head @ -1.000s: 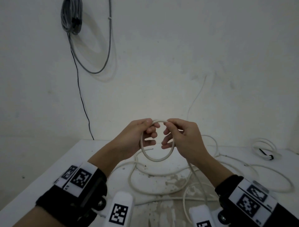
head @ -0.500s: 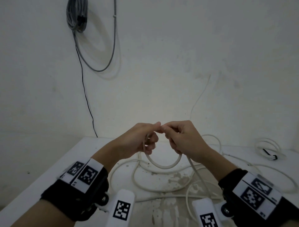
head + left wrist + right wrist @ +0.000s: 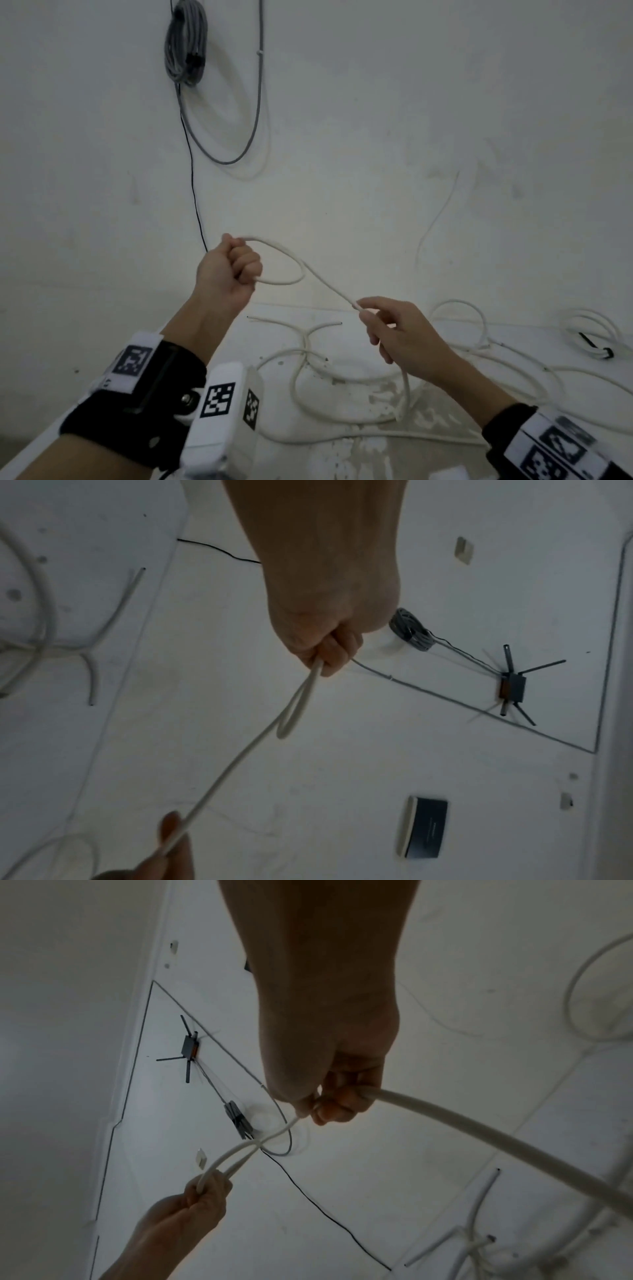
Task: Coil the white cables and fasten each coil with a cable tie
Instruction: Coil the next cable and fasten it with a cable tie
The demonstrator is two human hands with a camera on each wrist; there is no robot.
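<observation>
The hands have drawn apart from where they met a moment ago: the left hand [image 3: 228, 270] is now raised in a closed fist around the first small loop of the white cable [image 3: 318, 275], while the right hand [image 3: 394, 329] has slid down and away along the cable, pinching it between thumb and fingertips with the other fingers loosely curled. I take that as measuring out slack for the next turn, so the coil is barely begun. The loop sticks out sideways from the fist toward the right, lying fairly flat, and the stretch between the hands runs straight on a slant, high at the left hand, lower at the right. Past the right hand the cable drops to the table [image 3: 102, 349] and sprawls in loose curves across its middle. A finished coil [image 3: 592, 337] with a dark tie lies near the far right edge.
</observation>
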